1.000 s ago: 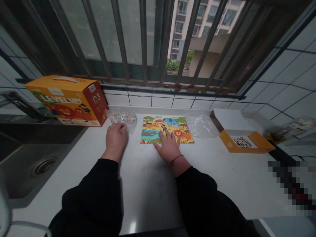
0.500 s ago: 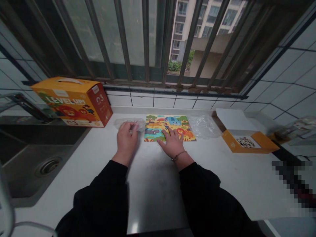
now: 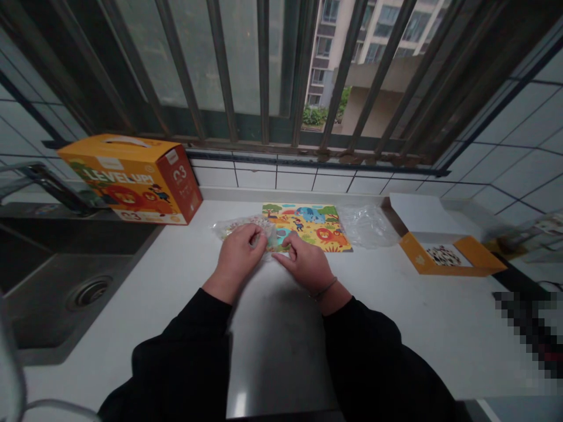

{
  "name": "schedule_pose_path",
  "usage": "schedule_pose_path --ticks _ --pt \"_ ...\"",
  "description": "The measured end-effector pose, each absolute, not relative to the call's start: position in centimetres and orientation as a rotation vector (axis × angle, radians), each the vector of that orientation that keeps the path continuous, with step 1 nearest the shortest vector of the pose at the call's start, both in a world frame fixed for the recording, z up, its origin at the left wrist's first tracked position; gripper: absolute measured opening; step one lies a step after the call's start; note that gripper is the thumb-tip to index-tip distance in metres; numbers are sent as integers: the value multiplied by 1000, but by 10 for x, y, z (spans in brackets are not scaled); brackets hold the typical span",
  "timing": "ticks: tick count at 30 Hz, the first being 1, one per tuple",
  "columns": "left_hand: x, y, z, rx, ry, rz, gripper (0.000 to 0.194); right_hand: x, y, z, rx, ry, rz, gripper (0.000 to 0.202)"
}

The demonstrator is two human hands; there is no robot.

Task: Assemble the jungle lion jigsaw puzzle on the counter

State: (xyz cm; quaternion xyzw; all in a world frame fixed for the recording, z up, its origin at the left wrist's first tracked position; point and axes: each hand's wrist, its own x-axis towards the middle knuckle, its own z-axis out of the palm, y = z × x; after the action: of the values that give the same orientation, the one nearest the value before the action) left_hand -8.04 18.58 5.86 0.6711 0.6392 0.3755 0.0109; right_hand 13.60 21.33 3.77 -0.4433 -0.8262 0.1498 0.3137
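Note:
My left hand (image 3: 240,255) is closed on a clear plastic bag (image 3: 224,227) with small colourful pieces showing inside. Close by on the right, my right hand (image 3: 305,264) has its thumb and forefinger apart near the bag's edge, with nothing seen between them. Behind both hands lies a flat, bright picture sheet (image 3: 325,225) with lions, an elephant and trees. The bag and my fingers cover its lower left part.
A crumpled clear wrapper (image 3: 367,225) lies right of the sheet. Further right, an open orange box (image 3: 440,269) holds black-and-white pieces. A large orange carton (image 3: 132,181) stands back left, beside the sink (image 3: 48,305). A barred window is behind the counter (image 3: 272,351).
My left hand has moved right, bringing the bag over the sheet's left edge. My right hand has lifted off the sheet and drawn back beside the bag.

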Motion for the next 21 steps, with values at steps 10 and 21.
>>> schedule_pose_path --ticks 10,21 --pt "-62 174 59 2051 2214 1043 20 118 186 43 -934 -2122 556 35" --pt "-33 161 50 2261 1827 1000 28 110 191 17 -1204 -1918 741 37"
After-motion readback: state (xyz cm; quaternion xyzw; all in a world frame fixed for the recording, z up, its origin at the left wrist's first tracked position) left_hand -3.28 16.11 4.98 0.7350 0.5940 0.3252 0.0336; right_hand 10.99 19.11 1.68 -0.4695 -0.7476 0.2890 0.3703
